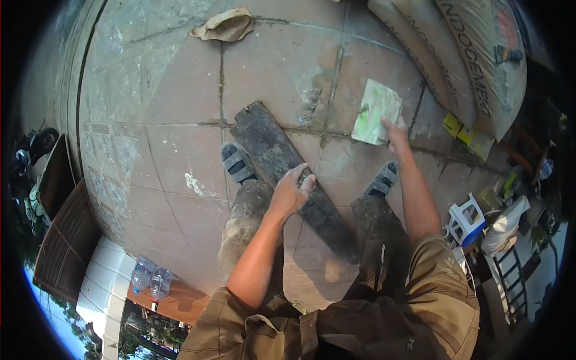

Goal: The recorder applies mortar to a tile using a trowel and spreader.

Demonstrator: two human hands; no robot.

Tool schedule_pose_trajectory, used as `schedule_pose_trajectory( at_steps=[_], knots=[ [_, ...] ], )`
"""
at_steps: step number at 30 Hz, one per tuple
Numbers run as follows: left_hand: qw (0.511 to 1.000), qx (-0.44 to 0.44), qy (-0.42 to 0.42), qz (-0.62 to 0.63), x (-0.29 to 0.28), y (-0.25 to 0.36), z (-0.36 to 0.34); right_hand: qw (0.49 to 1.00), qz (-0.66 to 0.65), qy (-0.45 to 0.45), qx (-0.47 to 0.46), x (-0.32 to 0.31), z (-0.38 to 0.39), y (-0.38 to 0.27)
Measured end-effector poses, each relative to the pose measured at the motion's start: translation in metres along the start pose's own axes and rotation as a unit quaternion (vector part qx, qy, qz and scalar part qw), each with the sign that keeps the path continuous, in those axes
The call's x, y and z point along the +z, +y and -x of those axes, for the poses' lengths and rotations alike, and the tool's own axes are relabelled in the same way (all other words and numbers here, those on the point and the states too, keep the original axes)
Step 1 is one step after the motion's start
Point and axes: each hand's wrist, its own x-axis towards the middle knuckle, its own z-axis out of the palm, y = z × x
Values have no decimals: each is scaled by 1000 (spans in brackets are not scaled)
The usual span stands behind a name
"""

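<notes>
My left hand point(292, 191) is closed at the middle of a long dark wooden plank point(270, 141), fingers curled and thumb opposite. Exactly how they grip it is partly hidden. Worn and chipped at its far end, the plank slants from far left to near right between my legs. On the right, my right hand point(396, 135) grips the near right edge of a flat, whitish-green rectangular piece point(377, 113). Smears cover that piece, and its material is unclear. It is held out over the tiles, beyond my right sandal point(383, 179).
Large paper cement sacks point(447, 54) stand at the far right, a yellow-black item point(457, 128) beside them. A crumpled brown piece point(225, 25) lies far off on the tiled floor point(180, 102). A white-blue stool point(465, 221) is right; plastic bottles point(151, 278) are near left.
</notes>
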Motion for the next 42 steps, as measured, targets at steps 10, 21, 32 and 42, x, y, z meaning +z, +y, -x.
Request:
schedule_pose_trajectory(
  at_steps=[10, 21, 32, 42],
  knots=[
    [992, -79, -48, -84, 32, -14, 6, 906, 367, -195, -79, 131, -160, -9],
    [989, -92, -68, -98, 62, -28, 3, 734, 549, -342, -206, 145, -88, 19],
    [976, 50, 114, -180, 102, -134, -164, 991, 133, 11, -12, -127, -58, 148],
    [984, 51, 140, -100, 140, -133, -185, 988, 3, -141, -57, 148, -16, 192]
  ],
)
